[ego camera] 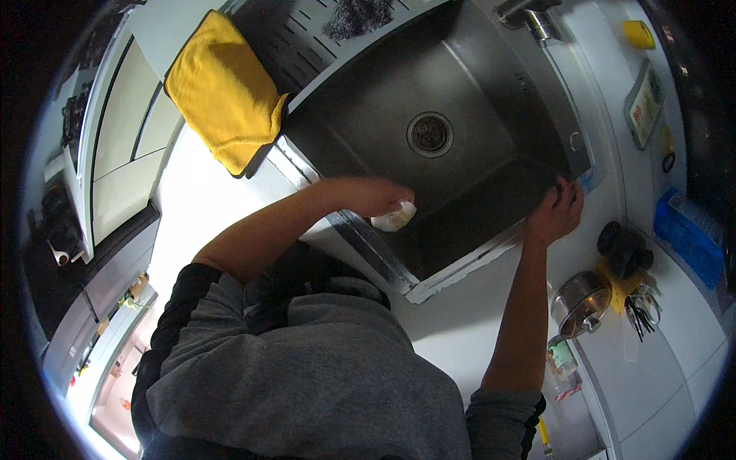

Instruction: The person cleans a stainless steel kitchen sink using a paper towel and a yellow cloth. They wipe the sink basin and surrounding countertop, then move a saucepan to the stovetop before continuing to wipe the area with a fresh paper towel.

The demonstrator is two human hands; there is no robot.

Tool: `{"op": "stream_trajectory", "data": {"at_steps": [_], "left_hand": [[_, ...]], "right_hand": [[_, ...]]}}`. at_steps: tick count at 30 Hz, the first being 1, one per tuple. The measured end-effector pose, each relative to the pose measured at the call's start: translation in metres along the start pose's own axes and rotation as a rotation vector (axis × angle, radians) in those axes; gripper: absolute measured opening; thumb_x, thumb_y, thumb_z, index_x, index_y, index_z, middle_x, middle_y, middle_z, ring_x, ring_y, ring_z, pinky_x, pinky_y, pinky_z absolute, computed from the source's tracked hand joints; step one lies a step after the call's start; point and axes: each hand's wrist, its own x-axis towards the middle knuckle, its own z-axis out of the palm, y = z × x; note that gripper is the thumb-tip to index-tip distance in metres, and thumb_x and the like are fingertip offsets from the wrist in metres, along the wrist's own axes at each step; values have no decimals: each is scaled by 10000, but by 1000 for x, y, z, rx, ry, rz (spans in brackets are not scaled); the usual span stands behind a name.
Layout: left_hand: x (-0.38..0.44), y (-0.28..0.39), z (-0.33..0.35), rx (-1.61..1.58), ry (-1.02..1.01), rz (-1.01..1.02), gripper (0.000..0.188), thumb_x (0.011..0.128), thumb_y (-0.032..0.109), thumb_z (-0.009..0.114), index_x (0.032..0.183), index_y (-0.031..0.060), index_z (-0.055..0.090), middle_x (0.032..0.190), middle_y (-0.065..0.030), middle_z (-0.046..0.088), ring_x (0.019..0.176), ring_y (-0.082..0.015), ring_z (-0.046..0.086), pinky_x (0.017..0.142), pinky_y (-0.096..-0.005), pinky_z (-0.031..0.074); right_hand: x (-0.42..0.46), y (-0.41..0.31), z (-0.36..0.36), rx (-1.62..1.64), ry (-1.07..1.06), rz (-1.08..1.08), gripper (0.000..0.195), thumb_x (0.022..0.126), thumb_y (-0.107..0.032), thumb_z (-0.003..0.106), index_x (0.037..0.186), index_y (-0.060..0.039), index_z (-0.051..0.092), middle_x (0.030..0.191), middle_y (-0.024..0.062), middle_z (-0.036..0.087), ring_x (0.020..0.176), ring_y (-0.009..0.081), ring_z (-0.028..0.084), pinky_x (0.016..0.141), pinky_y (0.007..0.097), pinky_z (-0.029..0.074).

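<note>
A white crumpled wad (394, 217), perhaps cloth or paper, is held in my left hand (380, 198) over the near left side of a dark metal sink (368, 109). My right hand (556, 211) is at the sink's right rim near its corner, fingers slightly bent and somewhat apart; no object shows in it. In the sink's floor sits a round drain strainer (430, 134). A faucet (526, 17) stands at the far edge. Beside the sink's left rim lies a yellow cloth with a dark border (227, 95).
A slotted drainboard (310, 29) bears a dark mesh-like bundle. Right of my right hand are a metal pot (581, 305), a dark object (624, 250), utensils (641, 313) and a blue container (689, 236). A yellow item (638, 35) stands at the upper right.
</note>
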Motion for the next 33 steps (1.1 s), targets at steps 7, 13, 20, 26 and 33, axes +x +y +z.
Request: {"op": "stream_trajectory", "data": {"at_steps": [7,13,20,26,33], "left_hand": [[-4,11,-23,-78,95,-44,375,970,232,425,1325,115,447,1191,-150,559,1060,-285,569,871,-421,487],[17,0,-64,45,114,54,407,959,247,439,1348,128,443,1288,-134,525,1103,-292,553,929,-432,453],[99,-108,-115,523,583,-333,351,893,214,540,1217,81,558,1167,-172,605,1028,-300,603,858,-435,484],[110,-143,-128,278,787,-463,399,862,137,565,1256,86,521,1241,-177,557,1104,-342,566,914,-471,474],[95,-131,-127,477,842,-568,399,879,170,560,1270,104,514,1237,-167,557,1123,-333,558,948,-470,461]], "right_hand": [[-1,0,1,-41,48,-30,285,866,-268,527,1107,-172,648,1354,95,467,1235,297,433,1003,493,291],[2,-2,0,-91,32,-17,288,861,-265,525,1100,-158,643,1321,97,489,1227,285,453,1020,468,307],[1,4,1,18,-7,-13,279,859,-313,544,1079,-174,643,1327,69,482,1216,273,452,981,487,313],[1,-4,2,-108,-15,23,323,852,-284,515,1124,-169,645,1327,89,482,1239,268,442,1036,468,280],[1,1,3,-105,19,-22,322,857,-313,517,1125,-186,640,1341,80,468,1240,270,441,1039,464,277]]}}
